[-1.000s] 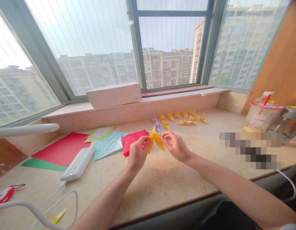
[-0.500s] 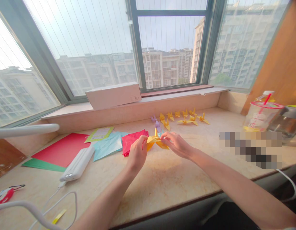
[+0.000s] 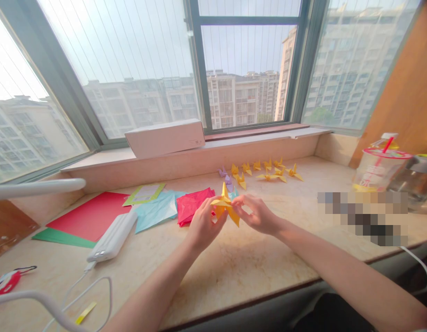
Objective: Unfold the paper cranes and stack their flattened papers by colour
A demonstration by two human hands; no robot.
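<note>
A yellow paper crane is held up over the worktop, one point upright and its wings spread. My left hand pinches its left side and underside between thumb and fingers. At the crane's right side, my right hand has fingertips closed on the folded paper. Just beyond the hands are small purple cranes and a light blue folded piece, partly hidden. Several finished yellow cranes stand farther back.
Red crumpled sheets, light blue sheets and larger red paper lie left, near a white power bank with a cable. A long white box rests on the sill. A cup with a straw stands right.
The crane has turned and tilted, its right wing now pointing downward. My left thumb has shifted beneath it, and my right fingers have curled closer around its side.
</note>
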